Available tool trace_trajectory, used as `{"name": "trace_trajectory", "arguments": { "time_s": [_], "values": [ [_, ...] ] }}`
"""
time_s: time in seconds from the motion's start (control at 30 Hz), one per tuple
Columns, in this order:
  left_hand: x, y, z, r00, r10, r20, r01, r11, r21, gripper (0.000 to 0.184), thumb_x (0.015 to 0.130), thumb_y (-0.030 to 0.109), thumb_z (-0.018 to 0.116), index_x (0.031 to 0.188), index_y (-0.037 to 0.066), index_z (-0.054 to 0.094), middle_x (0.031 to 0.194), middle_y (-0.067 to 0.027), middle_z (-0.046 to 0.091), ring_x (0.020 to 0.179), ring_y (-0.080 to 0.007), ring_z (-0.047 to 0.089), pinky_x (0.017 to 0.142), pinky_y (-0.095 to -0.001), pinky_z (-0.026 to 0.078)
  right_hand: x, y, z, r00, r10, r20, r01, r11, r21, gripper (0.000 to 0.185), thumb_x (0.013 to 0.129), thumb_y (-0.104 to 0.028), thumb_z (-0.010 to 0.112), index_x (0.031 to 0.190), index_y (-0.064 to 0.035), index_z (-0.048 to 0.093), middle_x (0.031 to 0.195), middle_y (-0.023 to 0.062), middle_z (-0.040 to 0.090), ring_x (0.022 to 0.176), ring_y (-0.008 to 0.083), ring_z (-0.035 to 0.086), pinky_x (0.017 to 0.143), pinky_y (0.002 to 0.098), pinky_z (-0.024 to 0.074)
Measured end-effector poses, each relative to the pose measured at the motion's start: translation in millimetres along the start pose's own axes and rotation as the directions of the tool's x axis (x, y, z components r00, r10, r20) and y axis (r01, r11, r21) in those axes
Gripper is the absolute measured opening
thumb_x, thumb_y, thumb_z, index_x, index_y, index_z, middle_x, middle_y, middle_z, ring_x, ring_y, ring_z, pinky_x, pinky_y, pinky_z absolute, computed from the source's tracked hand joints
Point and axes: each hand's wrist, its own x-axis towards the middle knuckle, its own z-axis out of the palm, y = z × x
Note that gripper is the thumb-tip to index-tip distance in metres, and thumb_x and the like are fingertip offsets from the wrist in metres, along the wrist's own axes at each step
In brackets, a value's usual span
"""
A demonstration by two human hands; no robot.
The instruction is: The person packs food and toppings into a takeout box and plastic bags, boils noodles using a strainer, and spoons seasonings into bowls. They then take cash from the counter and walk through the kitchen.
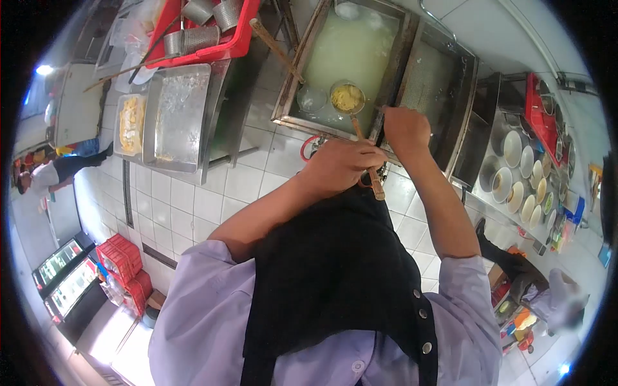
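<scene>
My left hand (pixel 347 162) is closed around the wooden handle (pixel 374 179) of a noodle strainer. The strainer's round basket (pixel 347 98) holds pale yellow noodles and sits over the near part of a vat of cloudy, greenish water (pixel 347 48). My right hand (pixel 407 130) is curled into a fist by the near rim, close to the divider between the vat and a second basin (pixel 428 80). Whatever that fist may hold is hidden. Left of the noodles, another round strainer (pixel 312 99) shows in the water. A wooden stick (pixel 275 48) leans across the vat's left rim.
To the left, a red crate (pixel 241 38) with metal strainers stands above a metal tray (pixel 177 116) and a container of yellow noodles (pixel 132 125). Several bowls (pixel 512 149) cover the right-hand counter. One person (pixel 48 177) is at far left, another (pixel 547 299) at lower right.
</scene>
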Motion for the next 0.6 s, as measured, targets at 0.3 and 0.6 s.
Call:
{"name": "trace_trajectory", "arguments": {
  "time_s": [0.3, 0.6],
  "values": [
    [-18, -1, 7, 0.994, -0.034, 0.102, 0.035, 0.999, -0.011, 0.031, 0.092, 0.009, 0.068, 0.122, 0.013, 0.072, 0.117, -0.0087, 0.075, 0.103, -0.0343, 0.073, 0.082, -0.0473, 0.058, 27, 87, 78, 0.962, -0.243, 0.122, 0.104, 0.744, 0.66, 0.033, 0.105, -0.027, 0.062, 0.132, -0.0168, 0.077, 0.12, 0.0169, 0.079, 0.117, 0.0394, 0.073, 0.101, 0.0442, 0.0557],
    [-14, 4, -7, 0.994, -0.065, 0.082, 0.076, 0.988, -0.131, 0.036, 0.09, 0.0, 0.066, 0.122, 0.011, 0.075, 0.118, -0.0143, 0.076, 0.115, -0.0375, 0.071, 0.092, -0.0471, 0.058, -24, 98, 64, 0.992, -0.012, 0.122, -0.077, 0.715, 0.695, 0.035, 0.107, -0.031, 0.06, 0.138, -0.0206, 0.075, 0.117, 0.0258, 0.076, 0.115, 0.0419, 0.073, 0.1, 0.0459, 0.0547]
  ]
}}
